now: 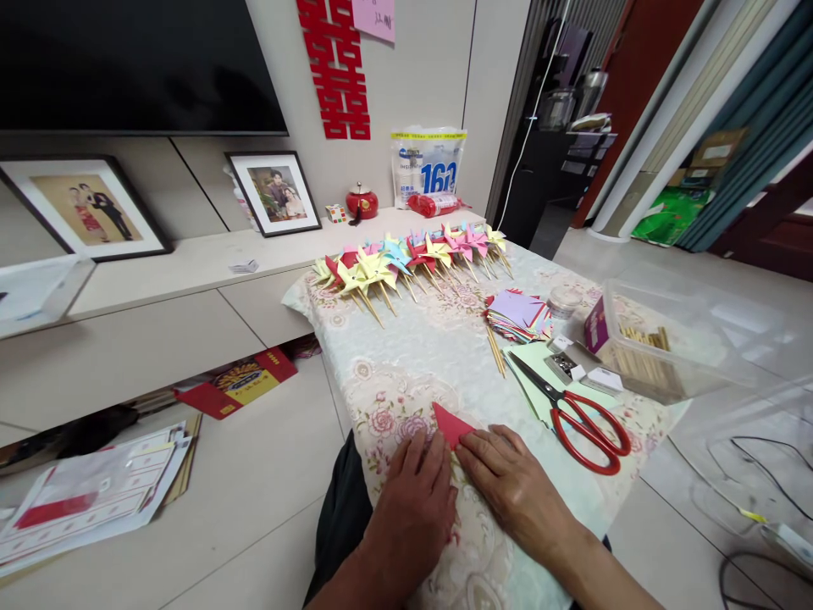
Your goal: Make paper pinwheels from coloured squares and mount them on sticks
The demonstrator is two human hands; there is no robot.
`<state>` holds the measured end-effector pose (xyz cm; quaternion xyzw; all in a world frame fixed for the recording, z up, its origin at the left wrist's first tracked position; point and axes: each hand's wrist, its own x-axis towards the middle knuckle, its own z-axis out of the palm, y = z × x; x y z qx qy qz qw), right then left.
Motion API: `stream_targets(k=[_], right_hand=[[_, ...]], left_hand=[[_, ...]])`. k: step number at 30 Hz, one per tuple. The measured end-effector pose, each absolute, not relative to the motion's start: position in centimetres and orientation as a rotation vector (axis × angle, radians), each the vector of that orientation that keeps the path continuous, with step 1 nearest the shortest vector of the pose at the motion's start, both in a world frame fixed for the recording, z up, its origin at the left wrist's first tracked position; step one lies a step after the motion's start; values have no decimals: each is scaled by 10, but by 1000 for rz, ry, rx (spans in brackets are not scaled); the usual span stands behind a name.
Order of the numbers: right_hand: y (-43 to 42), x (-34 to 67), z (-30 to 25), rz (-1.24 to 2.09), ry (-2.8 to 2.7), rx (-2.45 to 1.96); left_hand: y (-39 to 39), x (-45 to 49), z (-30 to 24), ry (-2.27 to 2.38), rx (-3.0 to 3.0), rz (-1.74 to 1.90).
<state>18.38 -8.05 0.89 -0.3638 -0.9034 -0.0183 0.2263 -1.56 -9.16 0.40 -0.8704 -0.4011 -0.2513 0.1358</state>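
So, both hands are planted palm-down near the close edge of the table, with a piece of red paper trapped on the floral tablecloth between them. Only a pointed, triangle-ish bit of the paper can be seen, poking out past the fingertips; the remainder is covered up.

The left hand is brought in from the bottom middle, forearm slanted up and to the right, fingers kept close together and aimed away from the body, tips set along the paper's left side. The right hand is angled in from the lower right, its forearm slanted up and to the left, fingers stretched over the paper's right side. The two are held just beside each other, kinda like a loose V.

As for grip, the paper is touched by fingers from both sides, but whether it's actually pinched or just pressed flat can't be told, since the undersides are hidden.

Red-handled scissors are left lying off to the right, and a bunch of paper pinwheels is lined up at the far end.
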Motion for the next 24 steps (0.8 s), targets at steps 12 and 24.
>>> stream_targets(k=[12,24], right_hand=[[-81,182,16,-155,-2360,-1097],[-61,173,18,-402,-2551,-977]], left_hand=[[-94,-15,-1,-1186,-2508,-751],[-93,-12,-7,-1355,-2396,-1009]])
